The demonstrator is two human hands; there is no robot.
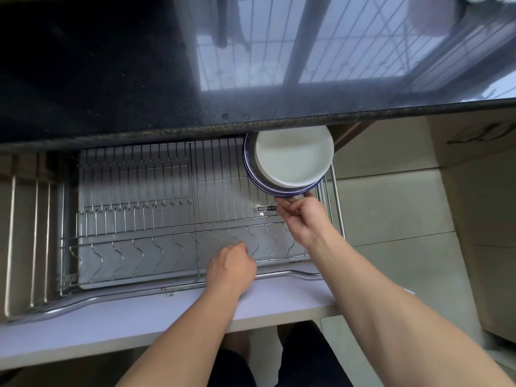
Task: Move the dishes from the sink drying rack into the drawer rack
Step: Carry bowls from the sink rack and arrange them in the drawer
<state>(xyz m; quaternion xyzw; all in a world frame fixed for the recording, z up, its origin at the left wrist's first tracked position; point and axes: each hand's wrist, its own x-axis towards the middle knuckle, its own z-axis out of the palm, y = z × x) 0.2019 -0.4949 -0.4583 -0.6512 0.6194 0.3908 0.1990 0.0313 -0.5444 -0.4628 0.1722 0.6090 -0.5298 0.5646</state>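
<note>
— While the right hand (300, 216) pinches the near rim of the stacked dishes (290, 160), how safe is that hold?

— Thin. Fingers curl under the blue-edged plates at one spot only, and the white bowl rides loose on top. The stack sits at the far right corner of the drawer rack (156, 196), partly under the countertop (251, 118).

— So a tilt sends the bowl sliding?

— Likely, or the rim knocks the stone edge.

— And the left hand (231, 268)?

— Loosely curled, holding nothing, resting at the rack's front wires; it gives the stack no support.
</note>
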